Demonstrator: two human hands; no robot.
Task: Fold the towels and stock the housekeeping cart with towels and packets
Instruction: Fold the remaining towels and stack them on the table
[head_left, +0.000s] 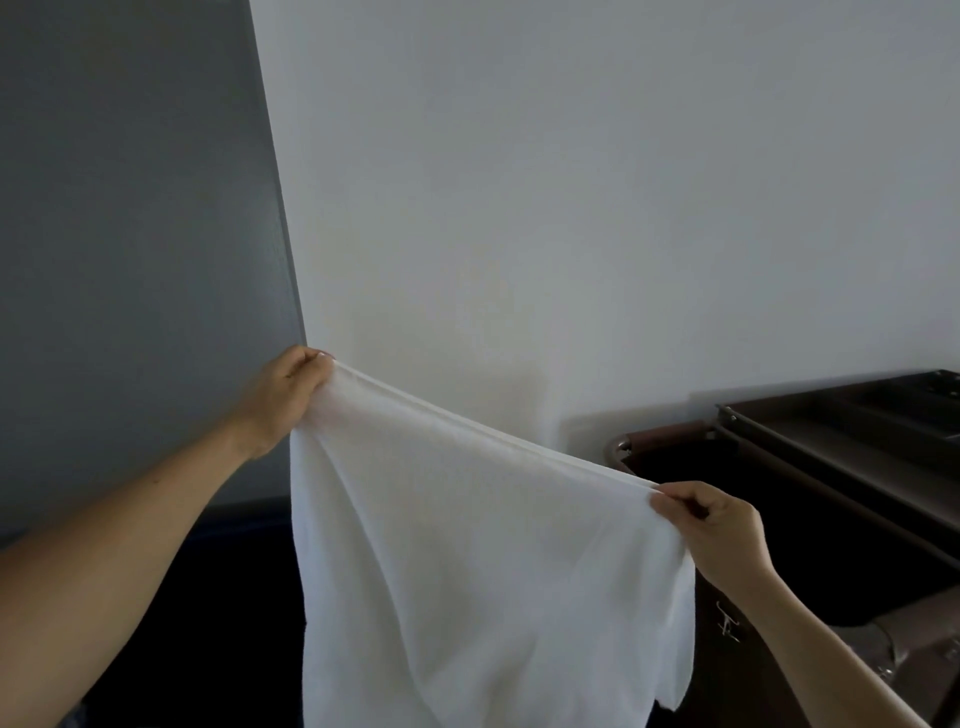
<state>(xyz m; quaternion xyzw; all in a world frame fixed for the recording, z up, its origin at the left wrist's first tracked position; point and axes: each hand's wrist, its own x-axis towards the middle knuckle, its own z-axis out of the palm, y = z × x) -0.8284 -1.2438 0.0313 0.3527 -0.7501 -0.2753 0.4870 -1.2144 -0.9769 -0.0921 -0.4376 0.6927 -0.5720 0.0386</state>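
2 hands on 1 white towel (457, 545), held up in the air; nothing carries it. Left hand (283, 397) is the higher one, fingers curled round the bunched top-left corner. Right hand (719, 530) is lower and pinches the top-right corner between thumb and fingertips. Top hem runs taut between them, sloping down from left to right. Rest of the cloth hangs loose with long diagonal folds, and its lower edge mostly leaves the bottom of the view. Towel is unfolded and not on the cart. Both forearms are bare.

Housekeeping cart (841, 457) stands at the right, dark brown. Right hand is in front of the cart's left end, over the dark bag opening (810, 561). Towel's lower-right corner hangs in front of the cart's side; cannot tell if it touches. Brown-wrapped handle bar (670, 434) with a chrome end runs along the cart's far-left edge. Top tray (914, 400) at the far-right corner has dividers; contents too dark to read.

Behind: white wall (571, 208), grey panel (130, 208) on the left, dark floor (234, 623) below.
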